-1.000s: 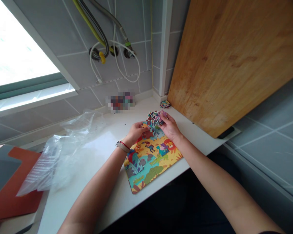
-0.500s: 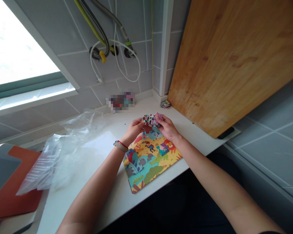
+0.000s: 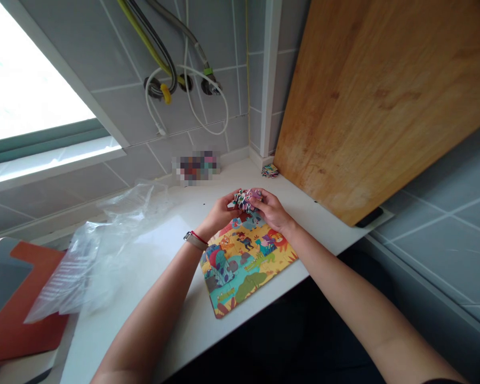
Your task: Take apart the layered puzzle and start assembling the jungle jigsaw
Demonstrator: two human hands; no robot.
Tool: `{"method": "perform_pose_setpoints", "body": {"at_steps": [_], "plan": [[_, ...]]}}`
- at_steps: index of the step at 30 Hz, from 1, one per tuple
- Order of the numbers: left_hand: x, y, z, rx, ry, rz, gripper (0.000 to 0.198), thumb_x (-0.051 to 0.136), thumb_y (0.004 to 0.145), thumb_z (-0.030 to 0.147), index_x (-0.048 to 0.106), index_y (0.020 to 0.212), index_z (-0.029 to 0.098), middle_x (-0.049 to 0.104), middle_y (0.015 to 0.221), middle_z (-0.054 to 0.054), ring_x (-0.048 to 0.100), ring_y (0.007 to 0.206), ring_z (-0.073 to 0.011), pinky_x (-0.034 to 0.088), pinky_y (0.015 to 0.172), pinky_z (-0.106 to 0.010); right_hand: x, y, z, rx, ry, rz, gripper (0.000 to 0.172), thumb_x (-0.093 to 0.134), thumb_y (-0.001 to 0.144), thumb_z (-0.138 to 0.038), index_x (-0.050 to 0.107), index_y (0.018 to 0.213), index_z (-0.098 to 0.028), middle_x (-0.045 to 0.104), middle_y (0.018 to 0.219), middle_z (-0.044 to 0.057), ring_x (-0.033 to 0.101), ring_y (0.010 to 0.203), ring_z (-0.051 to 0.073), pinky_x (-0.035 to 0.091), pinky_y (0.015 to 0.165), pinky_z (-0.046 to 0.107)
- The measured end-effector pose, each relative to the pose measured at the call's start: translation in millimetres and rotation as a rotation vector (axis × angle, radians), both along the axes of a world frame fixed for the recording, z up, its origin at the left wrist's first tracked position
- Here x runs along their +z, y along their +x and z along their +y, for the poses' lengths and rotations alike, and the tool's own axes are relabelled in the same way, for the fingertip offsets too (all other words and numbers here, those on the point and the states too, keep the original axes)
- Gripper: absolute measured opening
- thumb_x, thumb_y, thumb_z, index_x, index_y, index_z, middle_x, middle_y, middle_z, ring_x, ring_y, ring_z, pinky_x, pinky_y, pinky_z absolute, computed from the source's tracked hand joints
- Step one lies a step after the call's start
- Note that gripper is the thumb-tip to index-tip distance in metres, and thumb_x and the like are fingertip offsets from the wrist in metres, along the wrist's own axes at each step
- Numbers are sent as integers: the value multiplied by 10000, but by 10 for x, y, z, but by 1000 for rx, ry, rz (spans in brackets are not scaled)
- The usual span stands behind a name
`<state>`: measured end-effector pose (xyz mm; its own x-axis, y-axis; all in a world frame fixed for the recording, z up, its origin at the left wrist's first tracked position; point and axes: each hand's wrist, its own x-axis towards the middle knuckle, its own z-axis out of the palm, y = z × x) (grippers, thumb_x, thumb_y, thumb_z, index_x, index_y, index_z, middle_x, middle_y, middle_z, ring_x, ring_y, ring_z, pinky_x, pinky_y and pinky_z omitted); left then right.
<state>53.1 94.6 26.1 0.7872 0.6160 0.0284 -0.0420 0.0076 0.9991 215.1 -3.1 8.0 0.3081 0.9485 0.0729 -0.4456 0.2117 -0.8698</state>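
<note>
A colourful jigsaw puzzle board [image 3: 246, 261] lies on the white countertop [image 3: 152, 277] near its front edge. Above the board's far end, my left hand [image 3: 220, 213] and my right hand [image 3: 270, 209] press together on a bunch of loose puzzle pieces [image 3: 245, 200], fingers curled round it from both sides. The bunch is lifted a little off the board. A red string and a watch band circle my left wrist.
A crumpled clear plastic bag [image 3: 100, 250] lies left of the board. A big wooden cutting board [image 3: 368, 101] leans on the right wall. A few puzzle pieces [image 3: 270, 170] sit in the corner. An orange and grey board [image 3: 12, 314] lies at far left. Hoses hang on the tiled wall.
Both hands have gathered the loose pieces from a spread patch at the board's far end into a tight bunch and raised it slightly, the left hand closing in from the left.
</note>
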Motion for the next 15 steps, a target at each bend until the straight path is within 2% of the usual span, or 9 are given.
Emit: {"method": "perform_pose_setpoints", "body": {"at_steps": [4, 7, 11, 13, 15], "plan": [[-71, 34, 31, 26, 7, 12, 782, 808, 638, 109, 619, 1393, 178, 718, 1254, -105, 723, 848, -194, 622, 813, -358, 16, -6, -2, -18, 5, 3, 443, 963, 643, -376, 757, 1007, -229, 767, 941, -11, 670, 802, 135, 557, 805, 268], [-91, 31, 54, 46, 3, 14, 712, 797, 634, 90, 650, 1325, 181, 712, 1254, -118, 737, 867, -210, 623, 784, -355, 43, 21, 9, -61, 14, 64, 442, 973, 624, -369, 759, 986, -230, 759, 916, -17, 643, 759, 121, 551, 748, 251], [-83, -14, 121, 222, -39, -1, 574, 811, 680, 143, 661, 1234, 160, 746, 1163, -147, 740, 871, -218, 595, 735, -327, 64, 65, 20, -98, 0, 160, 419, 974, 625, -399, 755, 942, -233, 756, 897, -12, 634, 767, 126, 559, 733, 253], [-69, -26, 135, 296, -78, -37, 519, 805, 711, 182, 654, 1207, 160, 752, 1176, -157, 739, 870, -209, 587, 740, -325, 55, 60, 20, -64, -16, 174, 417, 977, 621, -390, 756, 936, -230, 757, 893, -10, 633, 765, 124, 565, 742, 257], [-49, -16, 113, 319, -116, -96, 480, 795, 736, 211, 645, 1190, 163, 743, 1225, -164, 735, 871, -191, 584, 766, -329, 37, 35, 19, -18, -35, 156, 414, 976, 625, -371, 757, 945, -226, 757, 895, -10, 634, 757, 119, 562, 738, 251]]}}
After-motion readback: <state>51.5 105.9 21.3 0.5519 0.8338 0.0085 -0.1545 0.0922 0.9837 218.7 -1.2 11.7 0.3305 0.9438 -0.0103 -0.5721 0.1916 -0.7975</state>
